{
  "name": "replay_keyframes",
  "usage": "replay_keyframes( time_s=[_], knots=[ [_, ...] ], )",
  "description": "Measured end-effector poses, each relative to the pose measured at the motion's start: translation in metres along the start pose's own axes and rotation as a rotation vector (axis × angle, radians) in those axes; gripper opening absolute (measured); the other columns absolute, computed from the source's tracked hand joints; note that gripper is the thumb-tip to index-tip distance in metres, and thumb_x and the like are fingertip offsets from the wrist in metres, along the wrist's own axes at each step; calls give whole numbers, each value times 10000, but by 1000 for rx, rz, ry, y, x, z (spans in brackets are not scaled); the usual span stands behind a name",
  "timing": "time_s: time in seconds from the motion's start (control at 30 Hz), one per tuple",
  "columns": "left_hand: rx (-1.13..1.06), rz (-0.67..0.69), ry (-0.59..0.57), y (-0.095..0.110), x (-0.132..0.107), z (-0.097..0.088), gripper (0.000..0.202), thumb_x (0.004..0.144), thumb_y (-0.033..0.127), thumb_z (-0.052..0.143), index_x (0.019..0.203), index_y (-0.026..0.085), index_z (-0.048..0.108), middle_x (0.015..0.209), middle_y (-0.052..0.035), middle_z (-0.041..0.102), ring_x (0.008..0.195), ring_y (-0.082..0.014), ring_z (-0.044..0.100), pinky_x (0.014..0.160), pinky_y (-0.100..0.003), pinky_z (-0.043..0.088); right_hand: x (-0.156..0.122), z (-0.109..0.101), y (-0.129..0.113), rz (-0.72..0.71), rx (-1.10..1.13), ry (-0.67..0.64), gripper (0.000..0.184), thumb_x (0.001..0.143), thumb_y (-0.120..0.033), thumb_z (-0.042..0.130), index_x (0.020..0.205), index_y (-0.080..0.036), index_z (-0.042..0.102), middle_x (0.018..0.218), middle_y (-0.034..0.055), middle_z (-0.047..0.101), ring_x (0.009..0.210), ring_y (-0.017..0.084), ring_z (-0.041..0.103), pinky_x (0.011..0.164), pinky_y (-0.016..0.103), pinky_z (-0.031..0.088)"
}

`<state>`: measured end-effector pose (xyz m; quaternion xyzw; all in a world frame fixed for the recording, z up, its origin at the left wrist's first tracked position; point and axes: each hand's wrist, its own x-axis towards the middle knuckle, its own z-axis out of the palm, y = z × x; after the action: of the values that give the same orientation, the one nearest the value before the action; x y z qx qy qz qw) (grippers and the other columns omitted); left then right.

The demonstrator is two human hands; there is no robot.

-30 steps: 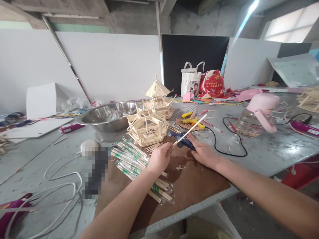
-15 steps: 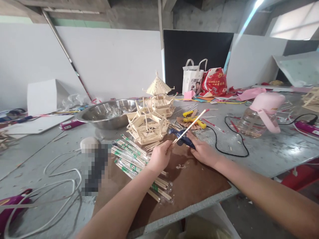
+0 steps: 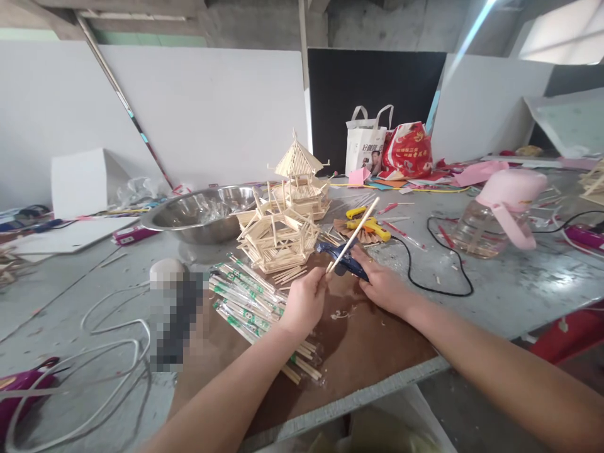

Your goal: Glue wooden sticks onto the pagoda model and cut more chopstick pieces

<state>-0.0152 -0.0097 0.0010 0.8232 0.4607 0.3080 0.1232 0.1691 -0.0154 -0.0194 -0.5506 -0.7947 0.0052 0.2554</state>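
In my left hand [image 3: 306, 299] I pinch a pale wooden chopstick [image 3: 357, 228], which slants up to the right. My right hand [image 3: 384, 283] is closed around a dark blue hand tool [image 3: 352, 264]; its exact kind is hard to make out. The chopstick passes in front of the tool. Beside my left hand lie several wrapped chopsticks [image 3: 245, 296] in clear plastic with green print. Just beyond stands an open frame of sticks [image 3: 278, 242], and behind it a stick-built pavilion [image 3: 299, 167] with a pointed roof.
A yellow glue gun [image 3: 370, 226] with a black cord lies beyond my right hand. A metal basin [image 3: 189, 217] sits left of the models, and a pink-lidded jug [image 3: 500, 217] stands at right. The brown board [image 3: 358, 365] reaches the table's front edge. A white cable [image 3: 141, 340] loops at left.
The chopstick has turned slightly more upright, with its far tip moving left. Both hands stay in nearly the same place, and the view has shifted a little.
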Motion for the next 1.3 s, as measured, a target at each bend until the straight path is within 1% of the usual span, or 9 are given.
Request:
replay_keyframes(
  time_s=[0.13,0.33,0.4,0.5,0.67,0.97,1.07,1.2,1.3],
  knots=[
    [-18,-18,33,4,-5,4,257,832,295,311,659,177,460,566,14,544,502,-87,493,501,-173,346,-3,-1,0,8,-20,13,580,676,-88,359,1253,-91,295,1329,104,271,1174,173,324,953,324,322],
    [453,317,56,-18,10,-14,174,808,209,349,776,174,517,669,-36,562,641,-141,515,589,-221,358,-3,0,-3,63,-45,16,603,678,-105,400,1267,-108,276,1249,104,416,1115,210,412,888,339,388],
    [500,346,87,-23,13,-17,185,813,216,344,776,176,521,659,-42,558,666,-153,516,605,-232,361,-2,1,-3,58,-43,12,624,675,-108,405,1280,-116,249,1243,105,422,1119,215,407,888,354,386],
    [400,253,98,-21,13,-12,183,810,219,343,764,174,514,645,-36,560,622,-141,518,570,-222,362,-1,4,-1,36,-36,19,617,677,-108,388,1277,-99,247,1274,111,378,1147,207,371,914,365,358],
    [20,10,33,-3,5,-1,254,818,279,327,632,175,466,535,20,509,499,-92,476,496,-184,338,-2,2,3,17,-40,12,585,679,-111,371,1254,-53,287,1284,128,355,1144,194,376,922,335,352],
    [-264,-79,-70,9,-1,3,330,828,357,294,599,171,443,545,32,512,528,-83,487,540,-181,371,-3,-1,1,27,-75,30,549,682,-104,370,1230,-77,346,1240,105,421,1050,210,479,859,340,409],
    [-94,4,-57,5,0,-1,296,832,320,297,636,174,465,554,23,523,518,-87,494,525,-183,362,-4,0,2,32,-84,30,550,685,-106,372,1233,-82,343,1216,107,450,1026,218,497,843,353,420],
    [377,159,67,-9,7,-10,195,807,245,351,750,175,525,607,-19,553,539,-124,510,490,-209,329,-4,2,-2,65,-130,28,556,685,-109,380,1239,-79,334,1225,109,441,1031,225,492,835,346,425],
    [502,262,106,-18,13,-15,175,793,210,369,772,180,541,638,-36,562,602,-134,526,533,-209,345,-3,3,-4,75,-141,41,573,678,-105,389,1246,-76,316,1240,112,423,1058,224,469,854,337,408]
  ],
)
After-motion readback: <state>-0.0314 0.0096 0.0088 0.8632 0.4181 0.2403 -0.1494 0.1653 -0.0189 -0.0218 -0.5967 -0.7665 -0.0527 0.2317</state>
